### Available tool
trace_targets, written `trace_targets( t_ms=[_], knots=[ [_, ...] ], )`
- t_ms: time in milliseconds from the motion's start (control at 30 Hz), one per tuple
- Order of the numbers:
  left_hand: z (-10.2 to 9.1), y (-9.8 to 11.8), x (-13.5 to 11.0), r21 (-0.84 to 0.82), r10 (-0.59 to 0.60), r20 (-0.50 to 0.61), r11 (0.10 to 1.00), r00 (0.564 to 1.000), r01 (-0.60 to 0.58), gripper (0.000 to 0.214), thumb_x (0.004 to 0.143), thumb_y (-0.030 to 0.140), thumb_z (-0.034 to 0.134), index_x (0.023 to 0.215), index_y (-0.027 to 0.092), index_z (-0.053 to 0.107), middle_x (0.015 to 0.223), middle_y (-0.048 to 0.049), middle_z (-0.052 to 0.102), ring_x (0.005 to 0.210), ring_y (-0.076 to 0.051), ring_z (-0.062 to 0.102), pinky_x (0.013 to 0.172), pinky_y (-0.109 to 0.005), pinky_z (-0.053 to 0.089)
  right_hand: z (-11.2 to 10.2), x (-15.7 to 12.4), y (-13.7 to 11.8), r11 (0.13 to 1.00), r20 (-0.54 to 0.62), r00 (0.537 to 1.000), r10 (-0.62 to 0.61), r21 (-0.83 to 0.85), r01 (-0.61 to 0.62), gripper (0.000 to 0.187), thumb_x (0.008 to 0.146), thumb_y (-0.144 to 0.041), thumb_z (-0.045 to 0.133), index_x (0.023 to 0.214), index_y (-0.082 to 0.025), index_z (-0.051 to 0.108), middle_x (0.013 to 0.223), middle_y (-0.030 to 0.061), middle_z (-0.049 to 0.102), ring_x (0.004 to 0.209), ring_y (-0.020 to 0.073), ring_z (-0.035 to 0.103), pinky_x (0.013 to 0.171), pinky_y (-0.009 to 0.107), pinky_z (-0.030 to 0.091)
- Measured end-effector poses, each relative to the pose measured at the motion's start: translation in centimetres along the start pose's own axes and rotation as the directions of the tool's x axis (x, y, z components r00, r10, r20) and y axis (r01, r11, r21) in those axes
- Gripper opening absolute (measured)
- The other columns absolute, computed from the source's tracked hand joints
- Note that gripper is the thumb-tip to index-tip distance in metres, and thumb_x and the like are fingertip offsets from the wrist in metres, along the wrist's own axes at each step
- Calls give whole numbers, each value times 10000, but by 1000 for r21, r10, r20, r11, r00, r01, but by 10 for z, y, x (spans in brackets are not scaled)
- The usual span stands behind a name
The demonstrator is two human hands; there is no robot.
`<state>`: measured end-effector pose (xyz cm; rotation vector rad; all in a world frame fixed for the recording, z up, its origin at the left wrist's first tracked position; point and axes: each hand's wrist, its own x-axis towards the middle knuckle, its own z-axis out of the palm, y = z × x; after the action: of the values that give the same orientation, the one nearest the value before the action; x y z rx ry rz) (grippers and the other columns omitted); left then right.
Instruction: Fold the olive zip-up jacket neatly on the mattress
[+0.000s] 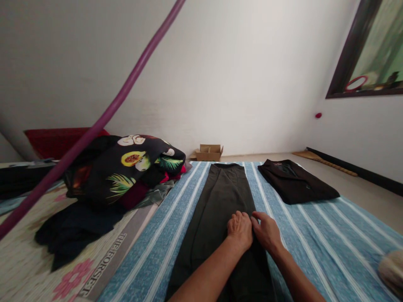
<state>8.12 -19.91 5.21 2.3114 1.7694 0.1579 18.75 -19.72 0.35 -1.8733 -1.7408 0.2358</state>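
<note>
A pair of dark olive trousers [217,201] lies folded lengthwise along the blue striped sheet [317,239], waistband at the far end. My left hand [239,228] rests on the trousers about halfway along, fingers curled down onto the cloth. My right hand [267,230] sits beside it at the trousers' right edge, its fingers bent and pinching the fabric. The two hands touch each other.
A folded black garment [297,181] lies on the sheet at the right. A heap of clothes topped by black fruit-print fabric [126,167] sits at the left, by a red pillow [53,141]. A purple pole [103,117] crosses diagonally. A cardboard box [209,152] stands by the wall.
</note>
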Motion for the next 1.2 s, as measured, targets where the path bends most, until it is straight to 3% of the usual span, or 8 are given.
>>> trace_targets(
  t_ms=[267, 400, 600, 733, 800, 967, 1033, 1200],
  knots=[
    [-7, -13, 19, -54, -39, -28, 998, 999, 37, 307, 794, 189, 478, 1072, 96, 568, 1049, -174, 607, 1003, -295, 585, 845, -383, 460, 10, 61, -17, 991, 95, 992, 83, -108, -73, 315, 789, -388, 500, 733, -140, 686, 912, 195, 664, 874, 314, 632, 656, 371, 460],
    [-2, -17, 30, -114, -55, -91, 992, 994, 45, 306, 774, 183, 506, 1076, 134, 514, 1095, -141, 576, 1066, -272, 538, 861, -355, 443, 14, 71, -23, 985, 122, 982, 146, -110, -133, 250, 757, -329, 520, 704, -151, 688, 841, 177, 683, 849, 307, 644, 630, 354, 454],
    [3, -19, 43, -233, -151, -74, 964, 986, 130, 594, 688, 294, 657, 1186, 116, 387, 1157, -154, 547, 1092, -278, 522, 850, -337, 434, 9, 87, -34, 981, 138, 972, 191, -61, -184, 206, 716, -300, 540, 646, -164, 678, 760, 153, 696, 774, 275, 657, 575, 297, 422],
    [3, -26, 52, -363, -240, -127, 914, 963, 180, 521, 722, 337, 619, 1148, 108, 426, 1090, -164, 590, 1033, -283, 574, 800, -334, 445, 10, 94, -45, 986, 166, 973, 159, 28, -166, 169, 678, -244, 541, 591, -158, 658, 698, 129, 688, 692, 233, 650, 516, 255, 375],
    [5, -33, 57, -514, -311, -134, 834, 941, 202, 399, 738, 295, 597, 1076, 111, 492, 1052, -173, 616, 1003, -293, 593, 804, -347, 435, 12, 96, -53, 985, 182, 975, 129, 88, -147, 177, 675, -226, 537, 555, -154, 646, 645, 104, 672, 647, 201, 636, 489, 233, 347],
    [10, -56, 73, -844, -433, -77, 508, 898, 173, 34, 680, 153, 603, 657, 130, 610, 774, -114, 681, 930, -316, 613, 758, -332, 437, 17, 94, -69, 966, 212, 976, 46, 238, -97, 229, 715, -224, 521, 541, -145, 647, 527, 20, 601, 550, 130, 574, 452, 198, 301],
    [9, -68, 77, -909, -448, -35, 386, 893, 157, 59, 680, 146, 587, 635, 129, 621, 679, -71, 676, 828, -280, 639, 675, -302, 459, 17, 93, -69, 957, 193, 981, 29, 277, -83, 266, 760, -253, 493, 591, -143, 667, 534, 1, 594, 560, 117, 567, 469, 191, 309],
    [-4, -109, 78, -995, -473, 97, -20, 876, 100, 114, 664, 171, 607, 754, 117, 653, 633, -33, 680, 624, -189, 653, 587, -271, 508, 10, 91, -50, 957, 137, 988, 70, 271, -106, 300, 817, -294, 457, 714, -138, 691, 633, 14, 642, 645, 132, 599, 544, 197, 350]
  ],
)
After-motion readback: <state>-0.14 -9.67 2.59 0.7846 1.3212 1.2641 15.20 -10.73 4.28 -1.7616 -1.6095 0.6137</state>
